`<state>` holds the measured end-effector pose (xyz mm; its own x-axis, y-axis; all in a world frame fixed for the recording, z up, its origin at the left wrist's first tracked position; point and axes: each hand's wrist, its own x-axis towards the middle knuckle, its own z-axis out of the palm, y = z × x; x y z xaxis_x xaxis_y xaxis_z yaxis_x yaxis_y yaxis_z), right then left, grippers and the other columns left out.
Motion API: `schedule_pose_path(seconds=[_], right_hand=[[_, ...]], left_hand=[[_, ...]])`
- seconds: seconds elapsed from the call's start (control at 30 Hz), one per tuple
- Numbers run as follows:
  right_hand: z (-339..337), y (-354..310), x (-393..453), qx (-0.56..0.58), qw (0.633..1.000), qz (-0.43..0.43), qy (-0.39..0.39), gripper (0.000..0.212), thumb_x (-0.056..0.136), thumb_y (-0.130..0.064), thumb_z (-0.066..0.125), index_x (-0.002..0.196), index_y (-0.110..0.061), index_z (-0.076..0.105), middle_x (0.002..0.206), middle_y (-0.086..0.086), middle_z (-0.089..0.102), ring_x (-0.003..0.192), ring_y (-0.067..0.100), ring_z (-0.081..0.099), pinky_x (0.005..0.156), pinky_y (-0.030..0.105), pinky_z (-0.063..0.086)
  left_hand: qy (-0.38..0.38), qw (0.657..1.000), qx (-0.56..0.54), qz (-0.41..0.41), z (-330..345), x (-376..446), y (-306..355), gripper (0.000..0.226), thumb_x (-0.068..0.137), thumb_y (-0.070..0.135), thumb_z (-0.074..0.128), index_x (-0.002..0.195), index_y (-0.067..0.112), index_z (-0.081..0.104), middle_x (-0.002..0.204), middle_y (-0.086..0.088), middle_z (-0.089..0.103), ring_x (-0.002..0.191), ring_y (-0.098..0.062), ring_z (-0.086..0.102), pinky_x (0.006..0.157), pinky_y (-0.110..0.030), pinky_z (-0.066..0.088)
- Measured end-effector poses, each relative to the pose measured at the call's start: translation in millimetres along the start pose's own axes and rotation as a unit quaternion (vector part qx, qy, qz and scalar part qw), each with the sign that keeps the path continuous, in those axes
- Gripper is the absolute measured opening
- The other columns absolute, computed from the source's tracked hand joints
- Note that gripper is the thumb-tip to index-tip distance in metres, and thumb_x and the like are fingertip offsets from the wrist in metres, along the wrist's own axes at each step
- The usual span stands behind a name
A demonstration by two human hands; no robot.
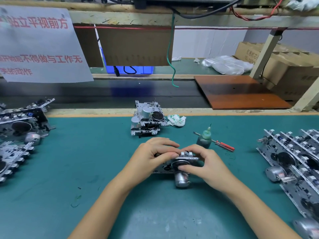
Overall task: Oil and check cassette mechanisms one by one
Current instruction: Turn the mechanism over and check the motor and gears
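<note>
A metal cassette mechanism (pixel 177 167) with a silver motor at its near side sits on the green mat (pixel 86 161) in the middle. My left hand (pixel 151 156) grips its left and top edge with curled fingers. My right hand (pixel 203 163) holds its right side, thumb on the black flywheel, fingertips at the top edge. A small green oil bottle (pixel 204 138) with a needle tip stands just behind my right hand. A red-handled screwdriver (pixel 222 144) lies beside the bottle.
Another stack of mechanisms (pixel 147 119) stands at the mat's far edge, beside a crumpled cloth (pixel 177 119). Rows of mechanisms fill the right side (pixel 293 161) and the left side (pixel 19 133). A conveyor belt (pixel 103 94) runs behind, with a brown board (pixel 238 92) on it.
</note>
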<state>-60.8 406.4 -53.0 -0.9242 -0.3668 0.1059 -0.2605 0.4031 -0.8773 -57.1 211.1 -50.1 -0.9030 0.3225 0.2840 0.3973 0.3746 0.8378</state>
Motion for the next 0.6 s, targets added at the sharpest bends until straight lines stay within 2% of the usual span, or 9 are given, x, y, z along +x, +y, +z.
schedule_pose_path(seconds=[0.07,0.1,0.17,0.23,0.3,0.37,0.43,0.53,0.6], right_hand=[[2.2,-1.6,-4.3,-0.004,1.0,0.01,0.005,0.029,0.074,-0.019,0.079,0.097,-0.029,0.066,0.098,-0.012,0.068,0.096,0.004,0.061,0.088,0.025,0.045],[2.4,-0.5,-6.6,-0.043,0.999,0.009,0.019,0.029,0.075,-0.027,0.078,0.1,-0.031,0.064,0.099,-0.016,0.065,0.098,0.003,0.058,0.089,0.024,0.044],[1.5,4.2,-12.5,-0.23,0.971,-0.011,0.06,0.032,0.075,-0.049,0.07,0.101,-0.031,0.064,0.096,-0.021,0.058,0.097,0.003,0.051,0.083,0.02,0.037],[2.6,6.6,-19.5,-0.373,0.924,-0.029,0.082,0.038,0.078,-0.059,0.057,0.089,-0.024,0.066,0.085,-0.013,0.055,0.088,0.011,0.051,0.073,0.019,0.03],[5.5,7.9,-26.0,-0.395,0.911,-0.062,0.101,0.043,0.082,-0.059,0.048,0.076,-0.021,0.067,0.073,-0.011,0.056,0.077,0.013,0.054,0.066,0.019,0.029],[4.2,7.4,-26.5,-0.4,0.907,-0.081,0.103,0.048,0.082,-0.057,0.041,0.074,-0.021,0.07,0.069,-0.013,0.059,0.076,0.013,0.055,0.067,0.021,0.035],[2.3,5.6,-26.7,-0.408,0.906,-0.077,0.079,0.05,0.083,-0.058,0.038,0.078,-0.021,0.072,0.071,-0.013,0.06,0.08,0.014,0.056,0.069,0.024,0.039],[-1.4,-0.6,-25.4,-0.443,0.894,-0.057,0.032,0.055,0.085,-0.065,0.036,0.089,-0.023,0.07,0.083,-0.014,0.063,0.092,0.013,0.054,0.079,0.024,0.038],[-7.1,-7.5,-22.9,-0.436,0.895,-0.069,0.063,0.054,0.084,-0.066,0.041,0.095,-0.022,0.07,0.088,-0.011,0.065,0.094,0.013,0.055,0.081,0.025,0.038]], left_hand=[[0.002,1.0,0.012,0.007,0.3,-0.4,-0.6,0.025,0.083,0.035,0.058,0.097,0.053,0.065,0.106,0.036,0.061,0.111,0.01,0.049,0.094,-0.007,0.033],[0.001,1.0,0.016,0.01,0.3,-0.3,-0.7,0.024,0.083,0.036,0.057,0.097,0.054,0.063,0.11,0.036,0.059,0.111,0.01,0.049,0.094,-0.007,0.033],[-0.005,1.0,0.018,0.009,0.2,-0.7,-0.2,0.021,0.084,0.04,0.057,0.098,0.055,0.062,0.114,0.033,0.058,0.113,0.009,0.049,0.095,-0.007,0.033],[-0.01,1.0,0.019,0.01,-0.4,-0.9,0.1,0.021,0.083,0.043,0.055,0.098,0.056,0.062,0.114,0.032,0.058,0.113,0.008,0.05,0.095,-0.007,0.033],[-0.012,1.0,0.02,0.013,-1.2,-1.2,0.1,0.02,0.082,0.048,0.053,0.098,0.057,0.061,0.113,0.033,0.058,0.113,0.008,0.05,0.094,-0.007,0.033],[-0.012,1.0,0.018,0.015,-1.4,-1.2,-0.5,0.021,0.081,0.052,0.051,0.098,0.057,0.062,0.112,0.033,0.059,0.112,0.008,0.051,0.094,-0.007,0.034],[-0.012,1.0,0.018,0.014,-0.8,-0.8,-0.3,0.02,0.081,0.05,0.053,0.098,0.055,0.062,0.109,0.034,0.06,0.11,0.008,0.052,0.093,-0.006,0.034],[-0.012,1.0,0.009,0.006,-2.0,-0.3,0.2,0.018,0.085,0.041,0.061,0.096,0.054,0.064,0.106,0.033,0.062,0.107,0.005,0.055,0.092,-0.009,0.038],[-0.031,0.999,-0.004,-0.009,-4.6,-0.3,0.5,0.016,0.086,0.042,0.061,0.096,0.052,0.067,0.108,0.03,0.062,0.107,0.003,0.056,0.092,-0.014,0.04]])
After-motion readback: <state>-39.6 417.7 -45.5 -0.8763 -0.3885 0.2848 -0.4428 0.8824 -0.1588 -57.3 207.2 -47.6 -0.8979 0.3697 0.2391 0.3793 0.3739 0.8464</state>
